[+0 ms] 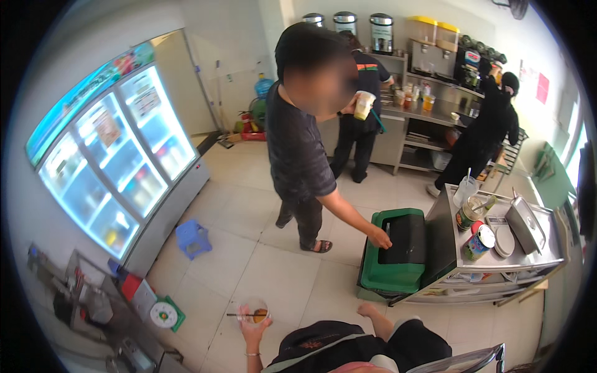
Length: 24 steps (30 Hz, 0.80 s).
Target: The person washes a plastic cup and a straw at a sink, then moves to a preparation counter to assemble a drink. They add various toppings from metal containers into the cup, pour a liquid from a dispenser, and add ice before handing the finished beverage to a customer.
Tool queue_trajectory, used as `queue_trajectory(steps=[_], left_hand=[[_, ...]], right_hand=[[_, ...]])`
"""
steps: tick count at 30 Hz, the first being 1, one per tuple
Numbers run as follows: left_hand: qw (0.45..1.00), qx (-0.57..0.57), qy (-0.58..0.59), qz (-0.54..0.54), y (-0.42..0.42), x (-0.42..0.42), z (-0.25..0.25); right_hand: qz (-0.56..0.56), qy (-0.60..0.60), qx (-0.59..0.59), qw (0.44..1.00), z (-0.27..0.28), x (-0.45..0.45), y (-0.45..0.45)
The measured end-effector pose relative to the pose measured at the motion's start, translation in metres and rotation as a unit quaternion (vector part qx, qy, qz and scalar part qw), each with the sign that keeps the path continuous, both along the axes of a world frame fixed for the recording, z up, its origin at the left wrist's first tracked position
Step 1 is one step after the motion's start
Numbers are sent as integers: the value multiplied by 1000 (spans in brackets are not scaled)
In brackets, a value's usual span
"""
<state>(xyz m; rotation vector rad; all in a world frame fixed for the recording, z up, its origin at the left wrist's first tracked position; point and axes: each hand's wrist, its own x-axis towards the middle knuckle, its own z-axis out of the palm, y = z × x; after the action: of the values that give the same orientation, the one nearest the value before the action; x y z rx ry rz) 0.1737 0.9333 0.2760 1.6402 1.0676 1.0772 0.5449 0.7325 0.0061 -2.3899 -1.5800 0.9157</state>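
Observation:
My left hand [254, 328], with a bracelet at the wrist, holds a clear plastic cup [252, 309] from below and the side. Brownish contents show in the cup, and a dark straw lies across it. Near the foot of a green bin with a dark lid [371, 275] is my right hand [368, 309]; its fingers are too small and blurred to read, and no object shows in it. Facing me, a person in a dark T-shirt [298, 135] holds a cup of pale drink [364, 105] and reaches one hand over the bin's lid.
On the right, a steel table [527, 261] bears tins, a scale [504, 240] and a steel container. Two co-workers stand at the back counter [433, 109]. A blue stool [193, 238], a dial scale [164, 315] and a lit display fridge [116, 154] are on the left.

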Motion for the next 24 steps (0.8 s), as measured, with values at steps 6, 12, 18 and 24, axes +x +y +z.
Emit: queue_trajectory(steps=[6,12,18,24], left_hand=[[964,109,107,-216,154,91,48],[950,108,9,-293,184,203,31],[902,17,-1,-430,178,295,48],[820,108,140,-544,207,385,62]], right_hand=[[-383,183,-301,854,-27,-19,-113],[-470,312,-349,748,-11,-8,-62],[-417,404,-386,717,20,121,111],[-318,405,-410,753,35,208,208]])
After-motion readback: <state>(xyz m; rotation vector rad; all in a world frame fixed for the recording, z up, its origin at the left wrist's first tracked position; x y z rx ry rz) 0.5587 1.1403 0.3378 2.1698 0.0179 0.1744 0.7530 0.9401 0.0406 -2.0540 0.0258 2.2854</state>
